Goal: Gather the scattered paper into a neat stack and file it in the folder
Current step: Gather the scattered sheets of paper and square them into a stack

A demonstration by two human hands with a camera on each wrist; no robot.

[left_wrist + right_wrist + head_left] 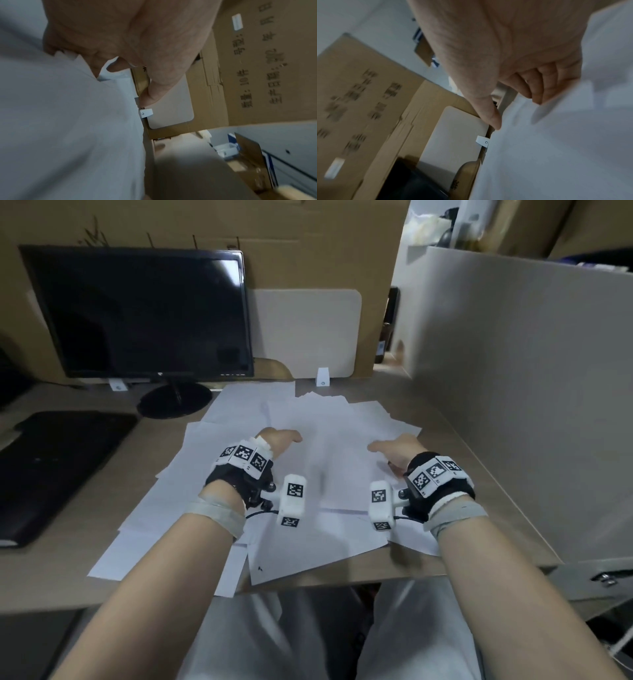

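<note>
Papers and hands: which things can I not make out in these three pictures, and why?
- Left hand fingers: head view, the hand itself hides them; left wrist view, papers hide them.
- Right hand grip: right wrist view, motion blur; whether it holds a sheet is unclear.
- Sheet count: head view, papers overlap.
- Black flat thing: head view, dark, cut by left edge; folder or not is unclear.

Black print on the cardboard box (257, 40): "10件", "生产日期", "号型", "年 月 日"
</note>
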